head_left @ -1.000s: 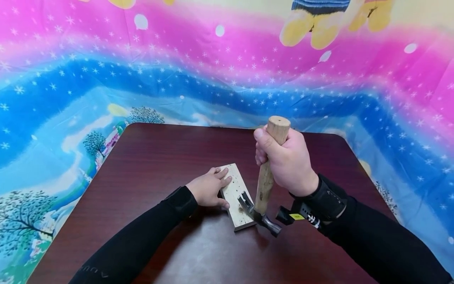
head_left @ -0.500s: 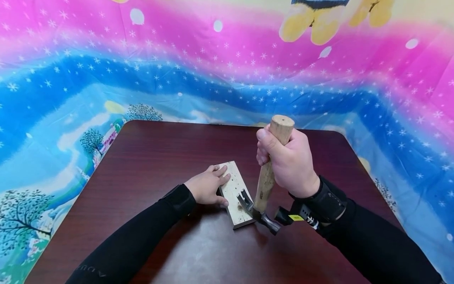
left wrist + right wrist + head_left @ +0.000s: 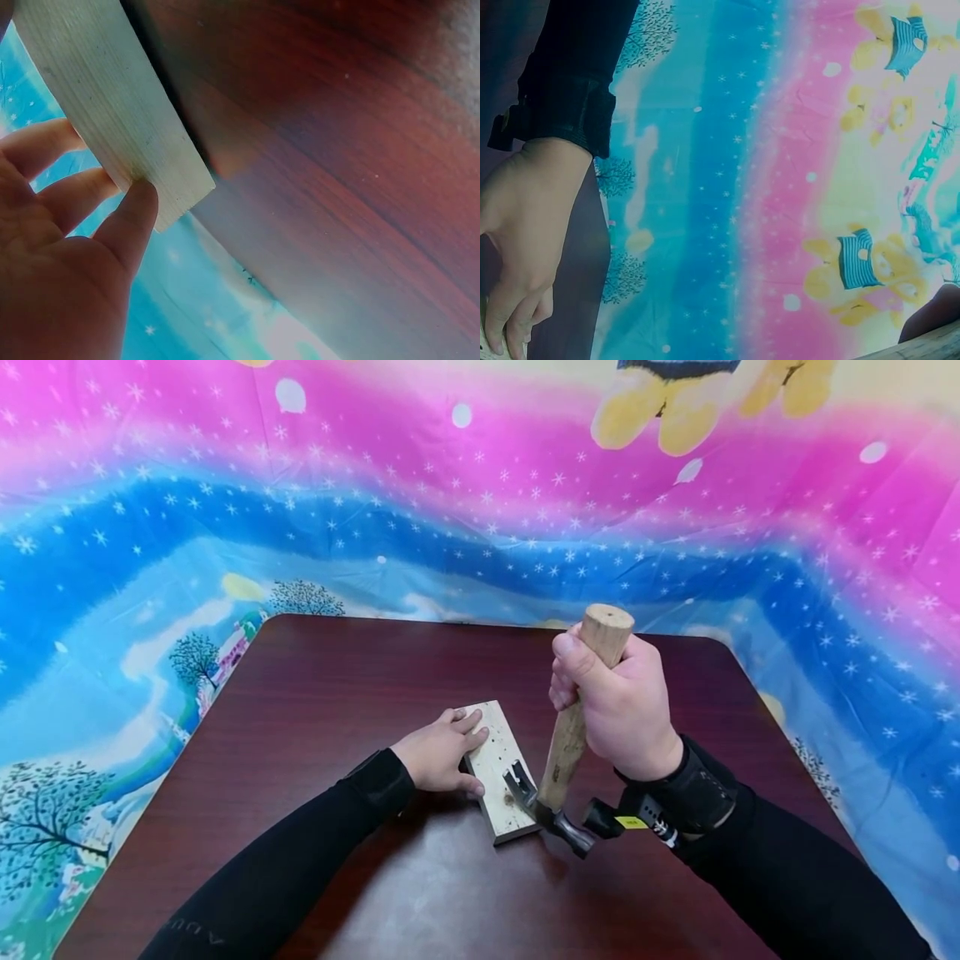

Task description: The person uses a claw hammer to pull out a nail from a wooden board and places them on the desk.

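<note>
Head view: the right hand wraps round the hammer, claw over the board, mid-frame, down-left of that grip; I guess we're prying, and pulling next needs the board steady. Left wrist view: the left hand rests straightish fingers on it, upper left. Right wrist view: it peeks in, lower left.

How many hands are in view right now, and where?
2: the left hand rests on the wooden board; the right hand grips the hammer by its handle.
</note>
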`<control>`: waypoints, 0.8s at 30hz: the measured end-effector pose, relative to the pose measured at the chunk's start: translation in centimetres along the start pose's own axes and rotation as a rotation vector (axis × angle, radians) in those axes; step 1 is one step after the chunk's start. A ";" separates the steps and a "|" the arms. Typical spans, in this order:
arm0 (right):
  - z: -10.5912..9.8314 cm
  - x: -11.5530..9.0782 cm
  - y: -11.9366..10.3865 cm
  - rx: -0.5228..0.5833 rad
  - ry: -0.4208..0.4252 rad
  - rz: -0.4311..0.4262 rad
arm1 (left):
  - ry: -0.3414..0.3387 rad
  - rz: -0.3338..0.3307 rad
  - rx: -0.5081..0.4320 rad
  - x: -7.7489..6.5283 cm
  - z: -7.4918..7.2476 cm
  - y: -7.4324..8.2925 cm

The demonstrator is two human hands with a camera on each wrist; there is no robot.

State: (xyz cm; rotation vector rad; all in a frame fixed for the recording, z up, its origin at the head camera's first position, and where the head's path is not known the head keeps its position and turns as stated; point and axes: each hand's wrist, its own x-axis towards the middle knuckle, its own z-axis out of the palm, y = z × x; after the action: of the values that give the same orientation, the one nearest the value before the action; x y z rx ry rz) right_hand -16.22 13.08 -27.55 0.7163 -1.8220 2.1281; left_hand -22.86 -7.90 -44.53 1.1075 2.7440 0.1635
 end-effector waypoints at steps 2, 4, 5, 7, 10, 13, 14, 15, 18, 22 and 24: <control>0.0 -0.1 0.0 0.006 0.012 -0.003 | -0.007 0.001 0.008 0.1 -0.1 0.0; -0.1 -0.3 -0.1 0.009 0.018 -0.012 | -0.008 0.002 0.013 0.2 -0.2 0.0; -0.1 -0.4 -0.1 0.007 0.019 -0.019 | -0.008 0.004 0.016 0.2 -0.2 0.0; -0.2 -0.5 -0.1 0.014 0.021 -0.031 | -0.005 0.008 0.021 0.3 -0.2 0.0; 0.0 -0.5 -0.1 0.018 0.014 -0.042 | -0.004 0.010 0.020 0.4 -0.2 0.0; 0.3 -0.4 -0.2 0.002 0.000 -0.041 | -0.006 0.009 0.016 0.3 -0.3 0.0; 0.4 -0.3 -0.2 -0.014 -0.006 -0.043 | -0.005 0.008 0.010 0.3 -0.3 0.0; 0.5 -0.3 -0.2 -0.031 -0.011 -0.044 | -0.001 0.005 0.003 0.2 -0.3 -0.1; 0.7 -0.3 -0.2 -0.063 -0.016 -0.044 | -0.002 -0.010 -0.021 0.1 -0.3 -0.1; 0.7 -0.4 -0.2 -0.085 -0.008 -0.037 | -0.013 -0.021 -0.046 0.0 -0.1 0.0; 0.6 -0.6 -0.2 -0.087 -0.002 -0.030 | -0.019 -0.017 -0.046 0.0 0.0 0.1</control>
State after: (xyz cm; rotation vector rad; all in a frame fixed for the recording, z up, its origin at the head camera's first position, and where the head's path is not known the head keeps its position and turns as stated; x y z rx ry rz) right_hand -15.49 12.64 -27.63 0.7197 -1.8802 2.0164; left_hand -22.80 -7.86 -44.56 1.0687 2.7181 0.2112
